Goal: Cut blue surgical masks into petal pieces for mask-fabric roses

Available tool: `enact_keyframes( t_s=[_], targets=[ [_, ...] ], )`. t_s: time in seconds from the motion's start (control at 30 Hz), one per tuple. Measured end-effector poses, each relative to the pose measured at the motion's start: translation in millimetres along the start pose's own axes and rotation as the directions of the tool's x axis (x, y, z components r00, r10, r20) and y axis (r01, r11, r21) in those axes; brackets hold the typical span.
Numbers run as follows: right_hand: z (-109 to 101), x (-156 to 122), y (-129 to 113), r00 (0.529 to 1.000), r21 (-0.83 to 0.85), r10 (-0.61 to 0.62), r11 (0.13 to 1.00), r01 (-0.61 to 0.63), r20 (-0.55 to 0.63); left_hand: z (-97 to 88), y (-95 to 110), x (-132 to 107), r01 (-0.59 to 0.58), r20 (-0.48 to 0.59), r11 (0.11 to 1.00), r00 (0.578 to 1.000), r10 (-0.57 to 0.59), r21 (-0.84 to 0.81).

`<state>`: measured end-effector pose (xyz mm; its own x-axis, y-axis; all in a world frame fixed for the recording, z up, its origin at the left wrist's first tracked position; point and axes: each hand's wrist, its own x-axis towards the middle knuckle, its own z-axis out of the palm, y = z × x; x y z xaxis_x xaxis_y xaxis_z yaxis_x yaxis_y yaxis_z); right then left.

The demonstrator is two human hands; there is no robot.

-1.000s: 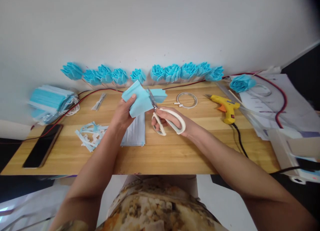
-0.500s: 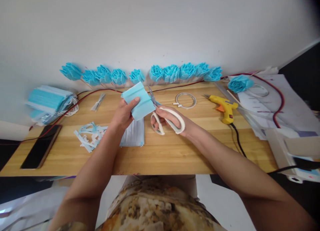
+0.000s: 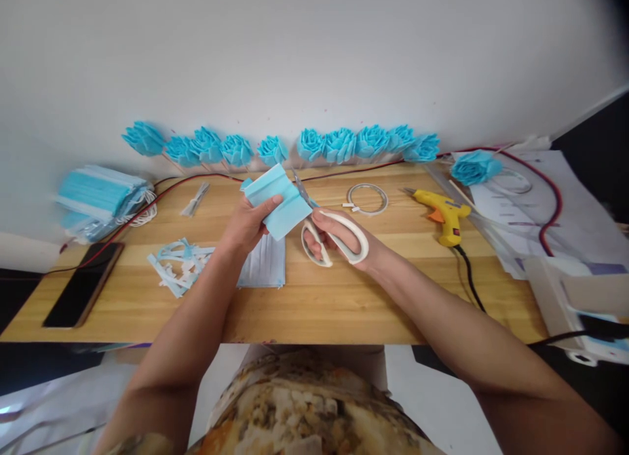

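Note:
My left hand [image 3: 248, 222] is closed on a folded piece of light blue mask fabric [image 3: 280, 199], held up above the wooden table [image 3: 344, 297]. My right hand [image 3: 339, 245] grips white-handled scissors [image 3: 331, 235], whose blades run along the fabric's right edge. Under my hands a flattened mask [image 3: 263, 265] lies on the table, pale side up. A heap of cut strips [image 3: 179, 265] lies to the left of my left forearm.
A row of blue fabric roses [image 3: 275, 147] leans against the wall, with one more rose [image 3: 474, 166] at the right. A yellow glue gun [image 3: 445, 212], a tape ring [image 3: 366, 198], a mask stack [image 3: 101, 196], a black phone [image 3: 81, 284] and papers [image 3: 555, 212] lie around.
The part of the blue fabric that stuck out to the right of the scissor blades is gone. Both hands have shifted slightly lower and nearer to me.

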<state>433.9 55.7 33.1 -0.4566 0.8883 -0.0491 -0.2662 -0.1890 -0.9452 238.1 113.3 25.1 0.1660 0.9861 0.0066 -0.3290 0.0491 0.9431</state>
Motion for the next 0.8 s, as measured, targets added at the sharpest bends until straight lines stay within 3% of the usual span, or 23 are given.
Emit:
enact_keyframes(
  t_s=[0.27, 0.43, 0.57, 0.73, 0.8],
  targets=[
    [1, -3, -1, 0.999, -0.006, -0.035, 0.999, 0.035, 0.026, -2.4, 0, 1, -0.009, -0.021, 1.000, 1.000, 0.009, 0.004],
    [1, -3, 1, 1.000, 0.040, -0.020, 0.999, 0.019, 0.021, -1.0, -2, 3, -0.014, 0.000, 0.999, 1.000, 0.014, -0.045],
    [0, -2, 2, 0.997, 0.115, -0.020, 0.993, 0.012, 0.068, 2.8, -10, 5, -0.049, -0.050, 0.994, 0.998, 0.044, -0.096],
    [3, -2, 2, 0.994, 0.198, -0.010, 0.980, -0.012, 0.111, 7.5, -21, 0, 0.169, 0.079, 0.966, 0.985, -0.156, -0.197],
    [4, -1, 3, 0.993, 0.204, -0.006, 0.979, -0.019, 0.120, 9.4, -20, -2, 0.207, 0.120, 0.956, 0.975, -0.185, -0.207]
  ],
)
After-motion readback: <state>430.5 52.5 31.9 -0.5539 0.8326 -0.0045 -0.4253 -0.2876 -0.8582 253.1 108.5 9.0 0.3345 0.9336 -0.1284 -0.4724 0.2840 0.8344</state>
